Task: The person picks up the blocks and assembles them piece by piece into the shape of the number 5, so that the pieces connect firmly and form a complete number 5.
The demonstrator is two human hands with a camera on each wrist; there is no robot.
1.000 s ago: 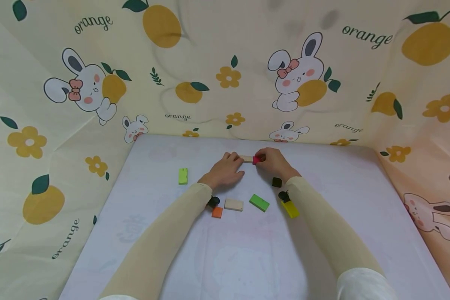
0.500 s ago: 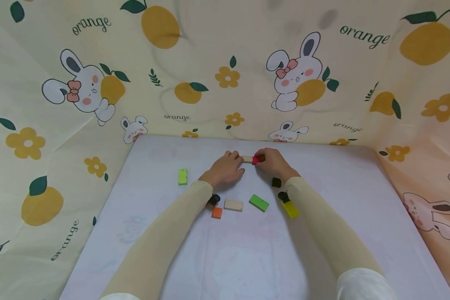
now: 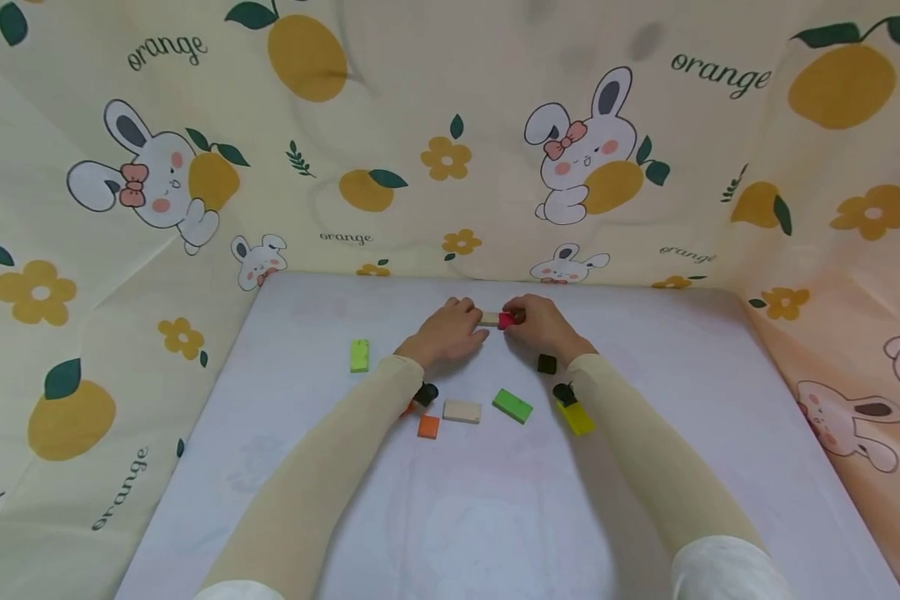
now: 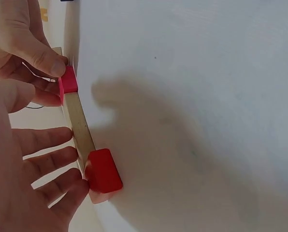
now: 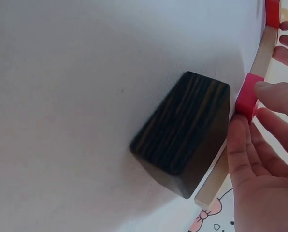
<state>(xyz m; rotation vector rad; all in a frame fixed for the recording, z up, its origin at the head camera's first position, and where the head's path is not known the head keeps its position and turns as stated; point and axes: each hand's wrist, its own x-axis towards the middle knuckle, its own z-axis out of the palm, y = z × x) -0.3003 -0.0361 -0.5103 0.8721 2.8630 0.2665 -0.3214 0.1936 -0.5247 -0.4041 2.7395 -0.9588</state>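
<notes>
Rabbit-and-orange cloth (image 3: pixel 397 100) backs a white bench (image 3: pixel 457 517), where the right hand (image 3: pixel 543 327) pinches a pink block (image 4: pixel 69 79) between thumb and fingers, pale wood (image 4: pixel 79 121) showing on either side of it, while the left hand (image 3: pixel 446 335), its fingers nearly straight and apart, touches the wood and a red block (image 4: pixel 104 170); less wood shows between the hands than a second ago, so the row seems to be getting tighter; the bench's back edge runs near behind, a black cube (image 3: pixel 547 364) sits just beside the right wrist, loose green (image 3: pixel 512 406) and orange blocks (image 3: pixel 428 427) lie nearer the person, and most room for moving is off to the right
</notes>
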